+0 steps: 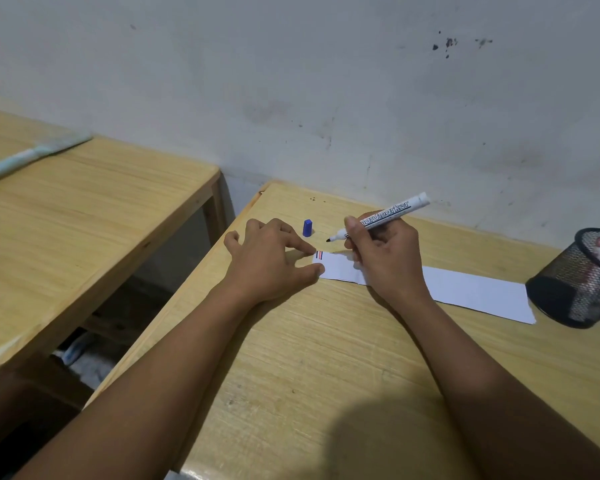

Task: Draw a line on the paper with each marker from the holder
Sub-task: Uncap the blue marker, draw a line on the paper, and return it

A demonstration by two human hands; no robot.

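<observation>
A long white paper strip (471, 291) lies across the wooden desk (326, 341). Short blue and red lines (320, 255) mark its left end. My right hand (385, 258) grips an uncapped white board marker (383, 216), its dark tip hovering just above and beyond the paper's left end. My left hand (269, 261) rests on the desk with fingers spread, its fingertips pinning the paper's left edge. A blue cap (308, 227) stands upright on the desk behind my left hand. A black mesh holder (579, 282) with markers in it stands at the paper's right end.
The desk backs onto a stained white wall (326, 81). A second wooden table (84, 216) stands to the left across a gap, with a pale blue object (32, 157) on it. Items lie on the floor in the gap.
</observation>
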